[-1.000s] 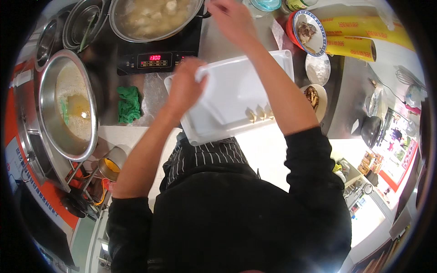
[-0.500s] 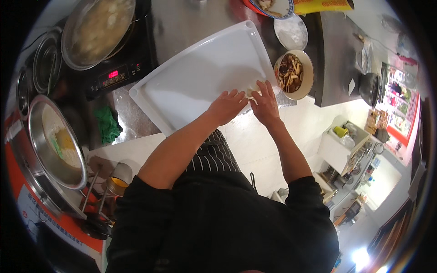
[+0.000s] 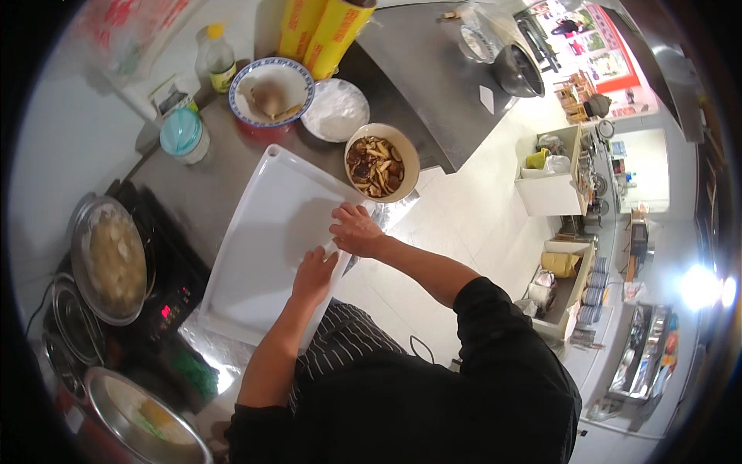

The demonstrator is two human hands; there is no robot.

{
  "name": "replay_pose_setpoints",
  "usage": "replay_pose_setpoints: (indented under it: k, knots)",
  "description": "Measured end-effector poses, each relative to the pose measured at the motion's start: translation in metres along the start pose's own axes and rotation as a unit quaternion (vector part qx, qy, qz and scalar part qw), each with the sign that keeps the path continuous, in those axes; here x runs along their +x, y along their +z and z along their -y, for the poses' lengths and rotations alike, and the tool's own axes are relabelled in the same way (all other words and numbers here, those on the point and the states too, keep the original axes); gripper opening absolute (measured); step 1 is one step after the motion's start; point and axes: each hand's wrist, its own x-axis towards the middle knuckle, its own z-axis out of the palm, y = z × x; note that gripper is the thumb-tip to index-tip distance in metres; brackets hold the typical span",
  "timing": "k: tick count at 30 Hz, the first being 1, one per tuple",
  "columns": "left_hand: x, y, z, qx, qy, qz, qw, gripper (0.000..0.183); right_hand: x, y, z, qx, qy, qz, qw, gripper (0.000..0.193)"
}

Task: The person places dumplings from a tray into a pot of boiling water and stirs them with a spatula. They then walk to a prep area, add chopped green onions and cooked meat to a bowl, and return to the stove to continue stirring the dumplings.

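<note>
Here's the white tray, lying aslant on the steel counter in front of the person, and both hands are at its right-hand edge. The left hand is bent over the tray, fingers half curled; the right hand reaches in just beside it, fingers loosely bent too. Whether either one grips anything, I can't tell: the fingertips hide it. Close by the tray's upper right side, a cream bowl of brown sliced food; next to it, a dish of white powder, then a blue-rimmed bowl. Farther left, a jar with a turquoise lid. Over on the left, a pot of pale chunks at a black cooker, and below, a crumpled green cloth.
</note>
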Motion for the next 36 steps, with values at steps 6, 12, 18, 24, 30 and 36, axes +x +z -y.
replay_pose_setpoints:
  k: [6, 12, 18, 24, 30, 36]
  knots:
    - [-0.014, -0.01, 0.023, -0.381, -0.208, -0.084, 0.897, 0.038, -0.004, 0.005, 0.008, -0.026, -0.008, -0.093, 0.995, 0.025]
    - [-0.054, -0.072, 0.028, -0.792, -0.279, -0.093, 0.534, 0.036, -0.002, 0.023, 0.012, 0.041, -0.007, -0.095, 0.995, 0.021]
    - [-0.103, -0.149, 0.042, -0.688, -0.229, -0.241, 0.645, 0.036, 0.009, 0.044, 0.046, 0.074, -0.029, -0.091, 0.993, 0.021]
    - [-0.169, -0.254, 0.088, -0.4, -0.355, -0.429, 0.727, 0.045, 0.025, 0.057, 0.068, 0.176, 0.022, -0.068, 0.982, 0.021]
    - [-0.207, -0.324, 0.175, 0.034, -0.346, -0.431, 0.833, 0.043, 0.094, -0.004, 0.145, 0.709, 0.185, 0.043, 0.679, 0.035]
    - [-0.193, -0.345, 0.223, 0.066, -0.405, -0.394, 0.822, 0.045, 0.21, -0.092, 0.264, 0.698, 0.017, 0.076, 0.712, 0.039]
